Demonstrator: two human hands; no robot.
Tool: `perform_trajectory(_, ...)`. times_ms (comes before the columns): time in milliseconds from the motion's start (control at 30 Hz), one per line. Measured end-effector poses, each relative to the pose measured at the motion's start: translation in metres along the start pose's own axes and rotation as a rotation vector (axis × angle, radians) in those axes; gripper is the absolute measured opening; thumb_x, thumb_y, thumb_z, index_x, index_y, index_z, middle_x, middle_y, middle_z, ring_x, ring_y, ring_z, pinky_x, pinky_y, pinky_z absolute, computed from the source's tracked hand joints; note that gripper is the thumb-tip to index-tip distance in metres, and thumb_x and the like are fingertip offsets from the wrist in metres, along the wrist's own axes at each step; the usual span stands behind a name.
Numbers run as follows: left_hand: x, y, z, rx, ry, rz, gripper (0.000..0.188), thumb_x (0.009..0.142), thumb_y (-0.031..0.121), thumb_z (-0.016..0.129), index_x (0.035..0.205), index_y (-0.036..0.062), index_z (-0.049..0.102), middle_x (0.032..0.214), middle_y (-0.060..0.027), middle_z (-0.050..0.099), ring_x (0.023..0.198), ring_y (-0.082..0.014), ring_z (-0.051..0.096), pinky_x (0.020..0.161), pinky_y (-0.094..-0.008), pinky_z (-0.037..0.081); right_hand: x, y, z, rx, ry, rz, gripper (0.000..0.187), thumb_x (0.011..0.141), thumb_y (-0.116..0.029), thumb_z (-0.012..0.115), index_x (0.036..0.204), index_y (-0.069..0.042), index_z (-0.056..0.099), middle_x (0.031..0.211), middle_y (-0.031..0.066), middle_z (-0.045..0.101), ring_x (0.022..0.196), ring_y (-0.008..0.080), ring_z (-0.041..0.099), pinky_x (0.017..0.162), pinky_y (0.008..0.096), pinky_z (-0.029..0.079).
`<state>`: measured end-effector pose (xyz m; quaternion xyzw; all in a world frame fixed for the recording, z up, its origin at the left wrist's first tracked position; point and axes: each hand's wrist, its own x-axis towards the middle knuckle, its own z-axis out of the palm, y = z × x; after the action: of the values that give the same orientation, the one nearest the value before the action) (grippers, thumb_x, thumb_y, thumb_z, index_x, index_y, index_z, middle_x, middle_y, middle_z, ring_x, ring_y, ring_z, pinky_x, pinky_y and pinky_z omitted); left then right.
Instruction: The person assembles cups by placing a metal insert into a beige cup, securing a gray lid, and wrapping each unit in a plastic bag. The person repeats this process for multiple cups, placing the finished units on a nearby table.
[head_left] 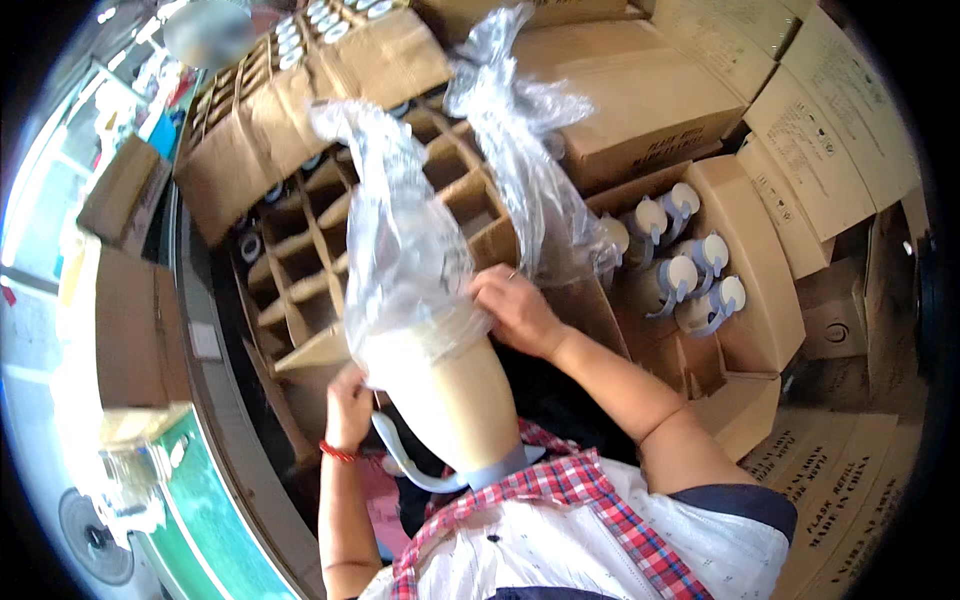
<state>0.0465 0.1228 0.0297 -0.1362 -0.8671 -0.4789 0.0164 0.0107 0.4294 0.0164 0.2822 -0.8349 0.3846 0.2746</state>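
Note:
A cream vacuum flask with a grey-blue collar and handle leans at a tilt against my chest, collar end toward me. A clear plastic bag covers its far end and stands up loosely beyond it. My right hand has its fingers closed on the bag's edge at the flask's right side. On the left side, my left hand is closed at the bag's lower edge, near the handle; its fingertips are partly hidden. Another clear bag lies crumpled just beyond my right hand.
Ahead is a carton with cardboard dividers; behind it stands a carton of silver-topped cylinders. An open carton at right holds several flasks with pale lids. Closed cartons are stacked behind. A green surface lies at left.

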Motion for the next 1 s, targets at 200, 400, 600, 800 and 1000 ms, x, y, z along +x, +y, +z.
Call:
perform_trajectory(200,-0.038,0.013,-0.016,-0.534,0.026,-0.49,0.011,0.097,0.002,0.044,0.092,0.0054,0.054,0.061,0.0023,0.046,0.045,-0.0046,0.038,0.039,-0.0199,0.032,-0.019,-0.046,-0.022,0.074,-0.138,0.142,0.02,0.068,0.011,0.061,0.08,-0.002,0.053,0.086,0.0134,0.059,0.084,0.0348,0.06,0.071,0.0416,0.05)
perform_trajectory(400,-0.024,-0.018,-0.001,-0.238,0.034,-0.256,0.012,0.093,-0.001,0.044,0.093,0.0015,0.055,0.068,-0.0001,0.051,0.057,-0.0072,0.045,0.054,-0.0225,0.038,-0.015,-0.032,-0.013,0.204,-0.231,0.258,0.015,0.073,0.007,0.059,0.087,0.001,0.056,0.085,0.0201,0.061,0.08,0.0408,0.061,0.067,0.0449,0.05)
perform_trajectory(600,-0.052,0.026,-0.001,-0.618,0.188,-0.5,0.016,0.097,0.006,0.041,0.092,0.0036,0.055,0.071,0.0022,0.054,0.06,-0.0042,0.047,0.051,-0.0208,0.038,-0.032,-0.068,-0.056,0.371,-0.455,0.191,0.009,0.073,0.0,0.059,0.081,-0.002,0.054,0.077,0.0144,0.058,0.074,0.0359,0.06,0.064,0.0422,0.049)
perform_trajectory(800,-0.104,0.066,0.014,-0.807,0.382,-0.705,0.015,0.098,0.012,0.044,0.093,0.0084,0.058,0.065,-0.0009,0.056,0.048,-0.0077,0.046,0.041,-0.0216,0.035,-0.067,-0.075,-0.074,0.459,-0.648,0.117,0.009,0.072,-0.001,0.062,0.078,-0.004,0.057,0.083,0.0099,0.06,0.078,0.0295,0.062,0.064,0.0386,0.05)
perform_trajectory(1000,-0.179,0.095,-0.035,-0.144,-0.656,-0.54,0.025,0.075,-0.004,0.062,0.1,-0.002,0.063,0.083,-0.0145,0.065,0.079,-0.0222,0.064,0.073,-0.0329,0.051,-0.112,-0.027,-0.138,0.749,-0.569,0.818,0.011,0.088,-0.006,0.06,0.096,-0.003,0.067,0.095,0.0058,0.067,0.089,0.0163,0.064,0.08,0.0306,0.051)
